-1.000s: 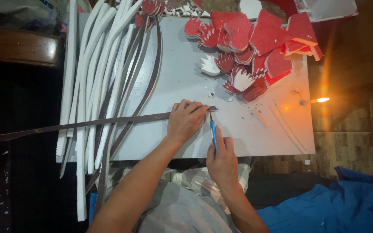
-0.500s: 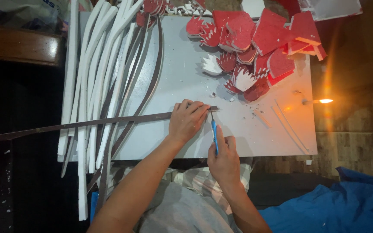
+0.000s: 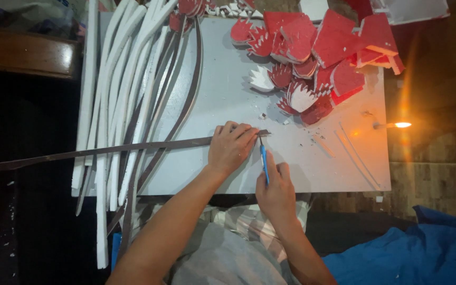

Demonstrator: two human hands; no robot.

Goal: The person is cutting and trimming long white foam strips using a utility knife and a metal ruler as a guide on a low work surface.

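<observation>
Two hands work close together near the front edge of a pale grey surface (image 3: pixel 228 95). The left hand (image 3: pixel 231 148) lies palm down, fingers spread and pressed flat on the right end of a long dark strip (image 3: pixel 106 151), pinning it to the surface. That strip runs leftward from under the hand, across the surface and out past its left edge over the dark floor. The right hand (image 3: pixel 276 191) is closed around a blue-handled craft knife (image 3: pixel 264 161), held nearly upright in the view, its tip meeting the strip's end just beside the left hand's fingertips.

Left of the hands, a bundle of long white foam strips (image 3: pixel 117 89) lies lengthwise over the surface, mixed with more dark strips, and hangs over the near edge. At the far right corner sits a heap of red foam cut-outs (image 3: pixel 323 47), some with jagged white-toothed edges. Small white crumbs and thin slivers (image 3: pixel 344 142) are scattered on the surface to the right of the knife. A small orange light (image 3: pixel 401 125) glows beyond the right edge, and blue cloth (image 3: pixel 423 253) lies at the lower right.
</observation>
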